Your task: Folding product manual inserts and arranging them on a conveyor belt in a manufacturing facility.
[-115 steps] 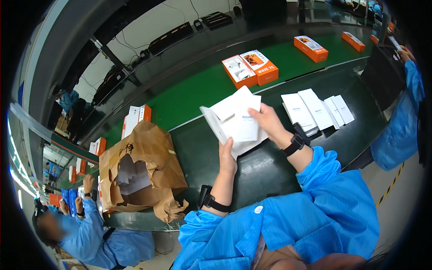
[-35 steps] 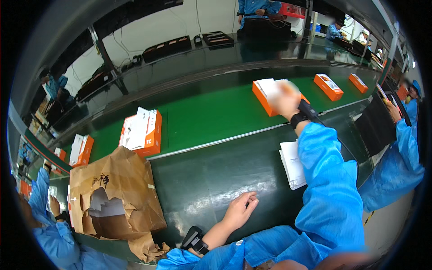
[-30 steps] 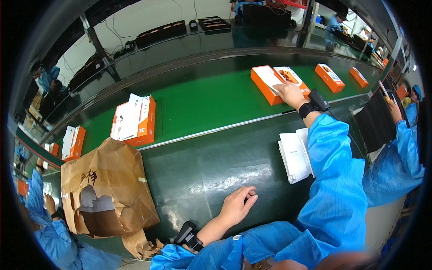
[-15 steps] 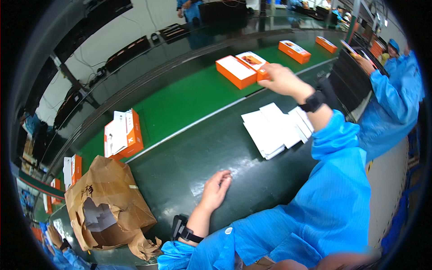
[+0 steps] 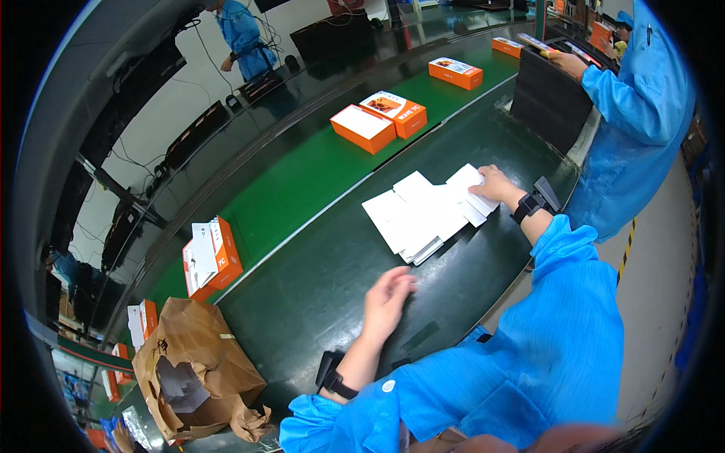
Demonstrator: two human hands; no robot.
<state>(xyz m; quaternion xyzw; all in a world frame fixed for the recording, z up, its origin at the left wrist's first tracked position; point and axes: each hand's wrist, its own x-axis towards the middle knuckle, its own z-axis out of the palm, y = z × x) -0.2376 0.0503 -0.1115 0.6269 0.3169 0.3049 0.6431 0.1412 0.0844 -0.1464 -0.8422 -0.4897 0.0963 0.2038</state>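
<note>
A spread of overlapping flat white card pieces (image 5: 430, 211) lies on the dark green table in front of me. At its right end my right hand (image 5: 495, 185) has its fingers bent over a white card (image 5: 467, 183), gripping its edge. My left hand (image 5: 389, 302) hovers by the near edge of the spread, fingers loosely curled and slightly blurred, with nothing seen in them. Beyond, an orange box with a plain white top (image 5: 364, 127) stands against an orange box with a printed lid (image 5: 396, 112).
A torn brown paper bag (image 5: 215, 359) stands at the left. Orange boxes with white leaflets (image 5: 215, 257) sit behind it on the green belt (image 5: 279, 192). Farther right are more orange boxes (image 5: 455, 73). A co-worker (image 5: 634, 121) in blue stands at the right beside a black bin (image 5: 551, 102).
My right hand has come back from the printed orange box to the white cards. My left hand has moved slightly right, nearer the cards. The whole view has shifted.
</note>
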